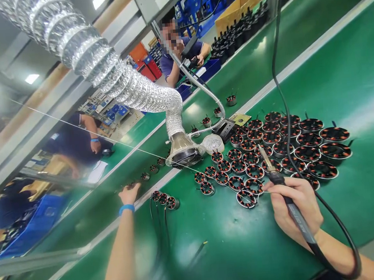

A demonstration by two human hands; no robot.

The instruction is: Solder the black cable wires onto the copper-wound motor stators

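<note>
My right hand (295,205) is closed around a soldering iron (276,176), its metal tip pointing up and away over the motor stators (255,171). These are round rings with copper windings, standing in a dense group on the green bench. At the far left, my left hand (129,194), with a blue band on the wrist, reaches over the bench's metal edge to the green strip behind. Its fingers close on a small motor stator (131,185), mostly covered by the hand. Beside that arm, several stators with black cables (164,199) stand in a short row.
A foil duct (138,88) ends in a fume hood (184,151) above the bench. Near it are a round tin (213,143), a black holder (226,130) and a yellow sponge (240,119). The iron's cable (280,78) hangs at right. Co-workers sit across the line.
</note>
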